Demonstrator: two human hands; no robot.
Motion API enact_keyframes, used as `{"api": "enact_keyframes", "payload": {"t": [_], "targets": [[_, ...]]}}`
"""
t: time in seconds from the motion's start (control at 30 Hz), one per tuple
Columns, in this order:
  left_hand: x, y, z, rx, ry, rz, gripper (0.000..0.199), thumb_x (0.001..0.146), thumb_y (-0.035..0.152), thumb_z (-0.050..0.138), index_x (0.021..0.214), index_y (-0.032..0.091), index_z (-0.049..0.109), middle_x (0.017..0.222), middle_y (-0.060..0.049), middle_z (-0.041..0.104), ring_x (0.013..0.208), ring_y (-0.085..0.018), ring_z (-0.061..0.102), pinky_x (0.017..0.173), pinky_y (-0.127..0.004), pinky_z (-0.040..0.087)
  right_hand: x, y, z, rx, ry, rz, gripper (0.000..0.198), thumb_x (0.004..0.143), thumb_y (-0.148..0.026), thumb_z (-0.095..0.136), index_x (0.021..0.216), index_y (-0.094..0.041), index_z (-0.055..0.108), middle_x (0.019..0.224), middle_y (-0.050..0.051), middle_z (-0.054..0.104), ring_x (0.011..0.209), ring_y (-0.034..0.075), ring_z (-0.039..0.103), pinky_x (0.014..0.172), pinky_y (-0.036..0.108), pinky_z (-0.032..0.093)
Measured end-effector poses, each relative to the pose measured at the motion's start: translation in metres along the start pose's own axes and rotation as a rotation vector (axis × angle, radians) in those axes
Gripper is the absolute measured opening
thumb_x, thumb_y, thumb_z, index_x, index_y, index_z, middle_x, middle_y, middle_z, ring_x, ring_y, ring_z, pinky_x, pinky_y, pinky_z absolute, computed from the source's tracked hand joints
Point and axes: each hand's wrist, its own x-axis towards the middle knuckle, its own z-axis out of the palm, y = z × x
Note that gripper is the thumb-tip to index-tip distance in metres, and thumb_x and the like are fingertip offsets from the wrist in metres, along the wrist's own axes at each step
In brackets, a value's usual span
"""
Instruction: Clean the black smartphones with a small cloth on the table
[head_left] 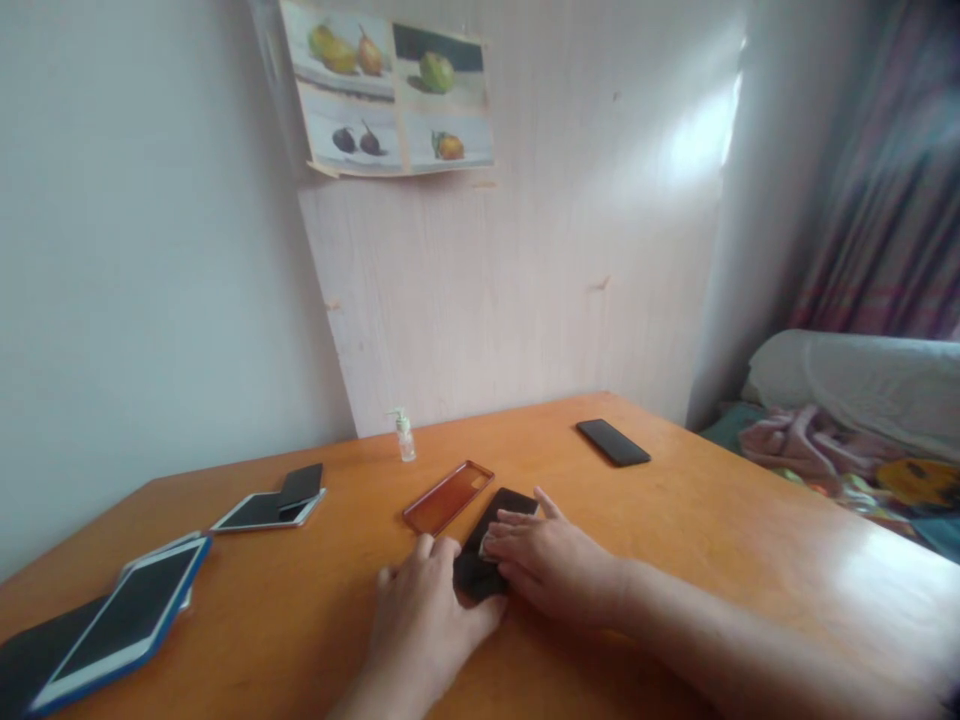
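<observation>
A black smartphone (511,502) lies on the table in front of me. My left hand (427,605) grips its near end, with the thumb at the bottom edge and the fingers along the left side. Over the middle of the phone, my right hand (551,560) presses a small white wipe (486,543) against the surface, fingers together and thumb raised. Most of the wipe is hidden under those fingers. Just beyond the phone, a reddish-brown clear phone case (448,497) lies flat, apart from both hands.
The orange wooden table (300,620) holds a small pump bottle (406,440) near the wall and another black phone (613,442) at the back right. A blue-edged tablet (124,625) lies at left, near a white tablet (259,512) bearing a dark phone (301,485). Bedding (817,440) lies beyond the right edge.
</observation>
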Motion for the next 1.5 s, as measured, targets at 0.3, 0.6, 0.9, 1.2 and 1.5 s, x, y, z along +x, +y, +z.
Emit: {"api": "enact_keyframes", "payload": {"t": [0.3,0.6,0.9,1.2,1.5], "targets": [[-0.001,0.002,-0.004,-0.021,-0.025,-0.015,0.051,0.068,0.060,0.063,0.105,0.026,0.059,0.110,-0.008,0.061,0.100,-0.031,0.060,0.085,-0.040,0.039,0.008,0.047,0.014,0.488,0.228,0.379,0.017,0.088,-0.024,0.050,0.091,-0.017,0.066,0.078,0.003,0.068,0.070,0.014,0.060,0.064,0.023,0.044],[0.001,-0.005,-0.001,-0.018,-0.041,0.000,0.056,0.068,0.065,0.061,0.108,0.026,0.058,0.114,-0.009,0.060,0.103,-0.031,0.059,0.087,-0.040,0.040,0.014,0.062,0.020,0.208,0.288,0.491,0.014,0.082,-0.018,0.054,0.086,-0.019,0.068,0.090,0.006,0.062,0.079,0.015,0.058,0.067,0.023,0.039],[0.002,-0.003,0.000,-0.007,-0.029,0.026,0.052,0.072,0.064,0.059,0.108,0.026,0.061,0.111,-0.007,0.059,0.101,-0.028,0.060,0.084,-0.037,0.042,0.000,0.026,0.012,0.156,0.118,0.219,0.020,0.086,-0.033,0.053,0.093,-0.026,0.070,0.091,0.002,0.070,0.080,0.017,0.064,0.067,0.024,0.041],[0.001,-0.005,0.002,-0.026,-0.016,0.034,0.059,0.071,0.066,0.059,0.114,0.025,0.060,0.115,-0.009,0.057,0.112,-0.029,0.054,0.093,-0.037,0.040,0.007,0.045,0.008,0.098,0.135,0.443,0.023,0.088,-0.033,0.049,0.089,-0.023,0.070,0.088,0.006,0.073,0.079,0.019,0.065,0.063,0.026,0.039],[0.004,-0.007,0.006,-0.291,0.027,0.084,0.050,0.070,0.041,0.069,0.113,0.024,0.051,0.114,-0.006,0.058,0.109,-0.026,0.056,0.096,-0.040,0.044,0.012,0.054,0.015,0.293,0.198,0.447,0.015,0.080,-0.035,0.061,0.084,-0.022,0.068,0.088,0.003,0.070,0.076,0.017,0.063,0.064,0.024,0.041]]}}
